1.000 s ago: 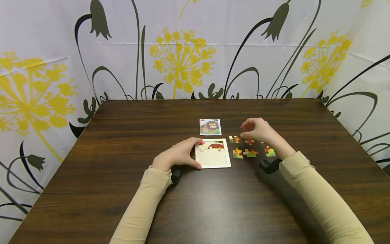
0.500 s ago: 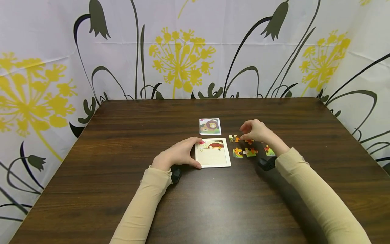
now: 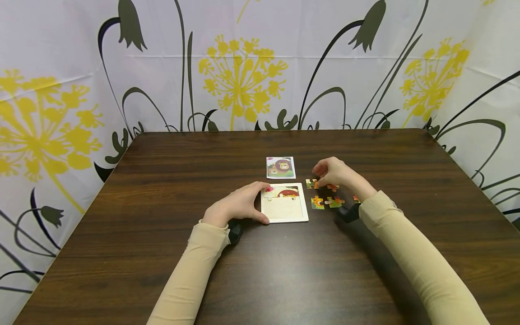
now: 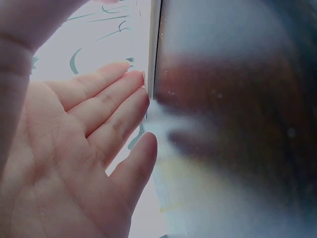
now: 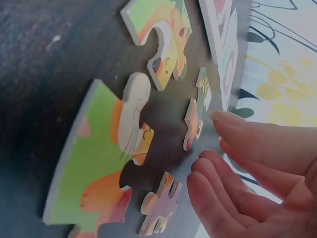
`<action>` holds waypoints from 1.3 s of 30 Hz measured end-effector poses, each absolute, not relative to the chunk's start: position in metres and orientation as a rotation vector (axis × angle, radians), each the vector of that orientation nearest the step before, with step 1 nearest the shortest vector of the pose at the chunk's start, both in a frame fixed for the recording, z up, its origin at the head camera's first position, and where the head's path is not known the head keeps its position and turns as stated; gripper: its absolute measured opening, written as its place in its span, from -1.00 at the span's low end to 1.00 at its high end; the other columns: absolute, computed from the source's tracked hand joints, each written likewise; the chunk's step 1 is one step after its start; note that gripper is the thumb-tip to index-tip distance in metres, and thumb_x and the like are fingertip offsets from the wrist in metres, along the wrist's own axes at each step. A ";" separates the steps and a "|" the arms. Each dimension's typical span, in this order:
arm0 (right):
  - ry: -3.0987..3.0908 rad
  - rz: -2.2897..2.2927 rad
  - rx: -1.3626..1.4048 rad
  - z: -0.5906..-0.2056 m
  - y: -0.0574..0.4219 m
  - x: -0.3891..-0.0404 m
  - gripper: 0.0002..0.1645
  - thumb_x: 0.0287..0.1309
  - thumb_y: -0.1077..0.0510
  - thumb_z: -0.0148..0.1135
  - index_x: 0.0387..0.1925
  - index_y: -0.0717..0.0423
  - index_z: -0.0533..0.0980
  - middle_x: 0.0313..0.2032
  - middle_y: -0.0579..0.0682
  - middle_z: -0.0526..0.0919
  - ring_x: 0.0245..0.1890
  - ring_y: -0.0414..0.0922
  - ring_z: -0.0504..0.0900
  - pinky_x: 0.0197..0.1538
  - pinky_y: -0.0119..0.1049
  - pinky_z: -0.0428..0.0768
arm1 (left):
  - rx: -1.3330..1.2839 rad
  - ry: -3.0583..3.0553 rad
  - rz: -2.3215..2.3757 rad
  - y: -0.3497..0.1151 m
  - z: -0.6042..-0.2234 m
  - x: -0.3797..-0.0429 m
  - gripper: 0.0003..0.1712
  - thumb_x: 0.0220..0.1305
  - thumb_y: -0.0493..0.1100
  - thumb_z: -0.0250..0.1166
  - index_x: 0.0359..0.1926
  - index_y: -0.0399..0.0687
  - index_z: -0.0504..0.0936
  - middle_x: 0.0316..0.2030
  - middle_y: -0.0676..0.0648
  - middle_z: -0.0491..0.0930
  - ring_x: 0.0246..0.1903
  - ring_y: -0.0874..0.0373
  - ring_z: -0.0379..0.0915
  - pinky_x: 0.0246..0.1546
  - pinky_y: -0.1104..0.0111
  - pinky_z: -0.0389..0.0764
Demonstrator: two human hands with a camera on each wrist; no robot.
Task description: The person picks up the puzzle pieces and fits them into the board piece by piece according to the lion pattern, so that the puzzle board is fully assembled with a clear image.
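My left hand (image 3: 237, 205) rests at the left side of a white puzzle tray (image 3: 284, 212), thumb by the near corner and fingers by the far one. In the left wrist view, straight fingers touch the tray's edge (image 4: 153, 49). The upper part of the tray holds fitted pieces with a pink flower and brown mane. To its right, my right hand (image 3: 339, 174) hovers over loose puzzle pieces (image 3: 335, 202), fingers loosely bent. The right wrist view shows nothing between thumb and fingers; a green-and-orange puzzle piece (image 5: 198, 109) lies just beyond the thumb tip.
A picture card (image 3: 280, 168) of lions lies behind the tray. Loose pieces lie in two rows right of the tray, some partly hidden by the right hand and wrist. The dark wooden table (image 3: 260, 271) meets a flowered cloth (image 3: 243, 81) at the back.
My right hand has shifted a little left, closer to the far-row piece nearest the tray, and its wrist covers more of the rightmost near-row piece. The left hand stays in place.
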State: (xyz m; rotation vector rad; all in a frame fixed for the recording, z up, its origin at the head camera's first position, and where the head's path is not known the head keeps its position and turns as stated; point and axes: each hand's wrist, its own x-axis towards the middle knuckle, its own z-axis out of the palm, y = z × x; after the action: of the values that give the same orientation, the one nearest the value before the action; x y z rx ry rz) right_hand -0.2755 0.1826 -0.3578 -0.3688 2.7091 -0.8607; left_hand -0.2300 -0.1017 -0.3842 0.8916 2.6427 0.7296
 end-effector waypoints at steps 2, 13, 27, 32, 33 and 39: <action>2.707 -0.851 -0.372 -0.358 0.182 -0.277 -0.52 -0.07 0.34 0.35 -0.03 0.37 0.51 -0.08 0.29 0.61 -0.05 0.14 0.57 0.02 -0.06 0.56 | 0.884 2.641 0.727 -0.101 -0.384 -0.230 0.04 -0.19 0.04 0.56 0.28 -0.22 0.26 0.23 -0.15 0.36 0.22 0.03 0.30 0.28 0.20 0.30; 2.716 -0.781 -0.394 -0.361 0.182 -0.281 -0.52 -0.13 0.28 0.41 -0.09 0.36 0.54 -0.14 0.27 0.64 -0.08 0.12 0.58 0.03 -0.07 0.53 | 0.887 2.645 0.728 -0.101 -0.385 -0.230 0.04 -0.19 0.05 0.56 0.28 -0.22 0.26 0.22 -0.15 0.36 0.21 0.02 0.30 0.27 0.19 0.31; 2.700 -0.715 -0.350 -0.359 0.180 -0.286 -0.57 -0.13 0.24 0.44 -0.16 0.32 0.56 -0.19 0.22 0.61 -0.16 0.05 0.55 -0.07 -0.12 0.53 | 0.874 2.639 0.726 -0.101 -0.384 -0.230 0.05 -0.20 0.04 0.56 0.29 -0.22 0.26 0.23 -0.15 0.36 0.22 0.03 0.29 0.28 0.20 0.30; 2.701 -0.707 -0.352 -0.358 0.178 -0.285 -0.61 -0.14 0.25 0.42 -0.20 0.32 0.56 -0.20 0.22 0.62 -0.18 0.04 0.56 -0.09 -0.13 0.53 | 0.890 2.644 0.725 -0.101 -0.383 -0.230 0.04 -0.20 0.04 0.56 0.28 -0.23 0.27 0.22 -0.16 0.37 0.21 0.02 0.31 0.27 0.19 0.31; 2.702 -0.707 -0.358 -0.358 0.178 -0.285 -0.61 -0.15 0.26 0.42 -0.21 0.33 0.56 -0.20 0.22 0.62 -0.19 0.04 0.56 -0.09 -0.14 0.54 | 0.890 2.642 0.728 -0.101 -0.382 -0.230 0.04 -0.20 0.04 0.56 0.28 -0.23 0.27 0.21 -0.16 0.37 0.21 0.02 0.31 0.27 0.20 0.31; 2.710 -0.703 -0.369 -0.357 0.176 -0.284 -0.63 -0.17 0.29 0.42 -0.25 0.35 0.55 -0.23 0.24 0.61 -0.34 0.00 0.57 -0.29 -0.24 0.57 | 0.898 2.648 0.728 -0.101 -0.382 -0.229 0.02 -0.21 0.03 0.56 0.27 -0.22 0.28 0.20 -0.15 0.39 0.20 0.01 0.32 0.26 0.19 0.32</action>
State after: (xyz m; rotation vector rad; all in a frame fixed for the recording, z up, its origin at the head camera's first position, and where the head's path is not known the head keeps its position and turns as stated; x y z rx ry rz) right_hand -0.2839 0.1757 -0.3574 -0.3687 2.7101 -0.7026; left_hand -0.2295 -0.1009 -0.3817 0.8980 2.6483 0.7284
